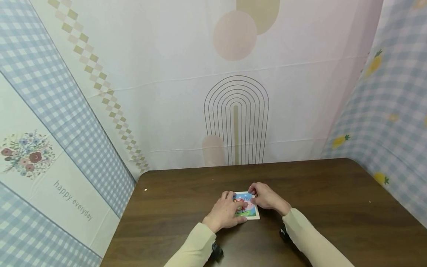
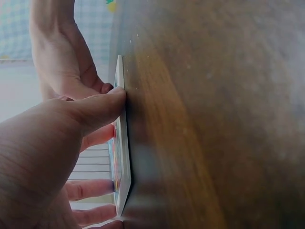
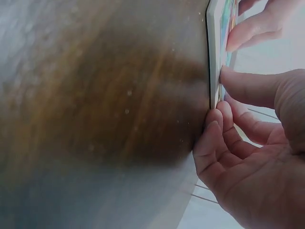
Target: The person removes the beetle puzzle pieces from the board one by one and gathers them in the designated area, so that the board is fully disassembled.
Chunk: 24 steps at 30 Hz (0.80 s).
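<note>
A small square picture board (image 1: 247, 212) with a pale border and a colourful cartoon scene lies flat on the table. My left hand (image 1: 222, 212) rests over its left side. The left fingers (image 2: 90, 189) reach straight onto the picture, and the left thumb (image 2: 112, 100) presses at the near edge. At the far right corner is my right hand (image 1: 267, 196). In the right wrist view its thumb (image 3: 252, 87) touches the picture face, while the other fingers (image 3: 212, 138) curl against the board's corner and edge. The hands cover parts of the picture.
The brown wooden table (image 1: 176, 207) has a small white speck (image 1: 145, 190) at its left. A patterned cloth (image 1: 176, 111) hangs behind the far edge, with checked cloth (image 1: 383, 122) along the right side and more at the left.
</note>
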{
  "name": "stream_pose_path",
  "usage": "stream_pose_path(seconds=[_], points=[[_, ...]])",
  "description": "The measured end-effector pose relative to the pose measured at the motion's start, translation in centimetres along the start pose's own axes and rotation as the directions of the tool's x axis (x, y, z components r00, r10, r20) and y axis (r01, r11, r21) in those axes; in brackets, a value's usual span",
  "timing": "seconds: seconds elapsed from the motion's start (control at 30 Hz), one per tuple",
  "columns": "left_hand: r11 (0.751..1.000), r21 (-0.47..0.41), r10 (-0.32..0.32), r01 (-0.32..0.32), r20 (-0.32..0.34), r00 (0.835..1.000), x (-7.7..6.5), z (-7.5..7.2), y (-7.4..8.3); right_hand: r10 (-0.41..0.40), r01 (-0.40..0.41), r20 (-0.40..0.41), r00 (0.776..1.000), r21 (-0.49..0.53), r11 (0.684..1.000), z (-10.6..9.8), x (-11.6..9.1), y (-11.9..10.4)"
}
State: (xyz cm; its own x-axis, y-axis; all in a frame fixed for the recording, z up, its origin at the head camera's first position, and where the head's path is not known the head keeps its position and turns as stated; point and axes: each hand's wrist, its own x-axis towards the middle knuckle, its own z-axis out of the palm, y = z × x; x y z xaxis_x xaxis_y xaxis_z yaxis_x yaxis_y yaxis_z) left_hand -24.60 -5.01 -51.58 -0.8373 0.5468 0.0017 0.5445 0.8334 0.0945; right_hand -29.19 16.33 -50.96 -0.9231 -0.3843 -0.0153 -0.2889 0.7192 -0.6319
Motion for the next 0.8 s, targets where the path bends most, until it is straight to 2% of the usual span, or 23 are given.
stream_pose_path(seconds=[0.33, 0.63, 0.8], points=[[1.0, -0.012, 0.019, -0.019, -0.021, 1.0, -0.16, 0.1, 0.07, -0.004, 0.005, 0.021, 1.0, -0.031, 0.999, 0.19, 0.32, 0.19], [0.997, -0.048, 0.059, -0.061, -0.051, 0.997, -0.17, 0.4, -0.15, -0.012, 0.012, -0.002, 1.0, 0.003, 1.0, 0.11, 0.23, 0.2], [0.997, -0.037, 0.071, -0.073, -0.065, 0.995, -0.09, 0.62, -0.3, -0.02, 0.02, -0.01, 1.0, 0.009, 1.0, -0.04, 0.31, 0.55]])
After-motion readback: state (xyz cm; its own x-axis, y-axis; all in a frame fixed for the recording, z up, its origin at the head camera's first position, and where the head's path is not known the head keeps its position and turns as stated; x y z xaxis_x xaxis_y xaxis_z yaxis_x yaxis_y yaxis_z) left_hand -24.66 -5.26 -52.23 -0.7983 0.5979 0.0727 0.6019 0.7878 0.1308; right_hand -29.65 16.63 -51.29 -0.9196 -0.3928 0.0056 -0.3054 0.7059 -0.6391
